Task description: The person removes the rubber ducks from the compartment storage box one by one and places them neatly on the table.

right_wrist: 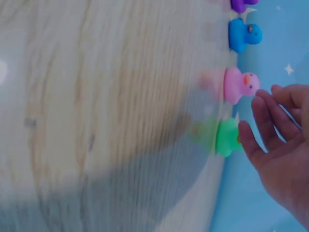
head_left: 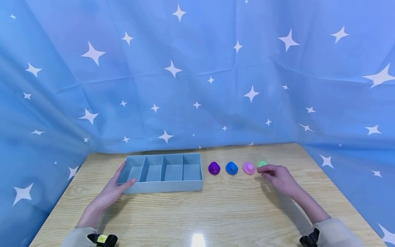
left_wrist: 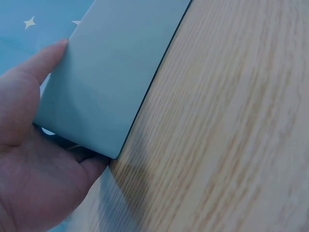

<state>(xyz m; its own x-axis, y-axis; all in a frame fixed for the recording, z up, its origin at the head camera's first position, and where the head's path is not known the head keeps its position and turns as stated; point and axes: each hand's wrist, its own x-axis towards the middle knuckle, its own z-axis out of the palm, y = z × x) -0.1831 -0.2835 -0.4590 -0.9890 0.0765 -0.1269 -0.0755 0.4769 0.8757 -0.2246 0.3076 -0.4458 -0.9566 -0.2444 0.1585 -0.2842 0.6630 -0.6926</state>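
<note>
A light blue box (head_left: 166, 187) with a row of several compartments lies on the table's left half. My left hand (head_left: 108, 193) grips its left end, the thumb at the front rim and the fingers around the end wall. To the box's right stand a purple rubber duck (head_left: 213, 168), a blue rubber duck (head_left: 231, 167), a pink rubber duck (head_left: 248, 167) and a green rubber duck (right_wrist: 226, 137). My right hand (head_left: 280, 177) hovers by the green duck, partly hiding it in the head view. Its fingers are loosely bent and hold nothing in the right wrist view.
The wooden table (head_left: 172, 216) carries the box and ducks near its back edge. Behind it and at both sides hangs a blue cloth (head_left: 197, 85) with white stars. Light reflects off the table's front middle.
</note>
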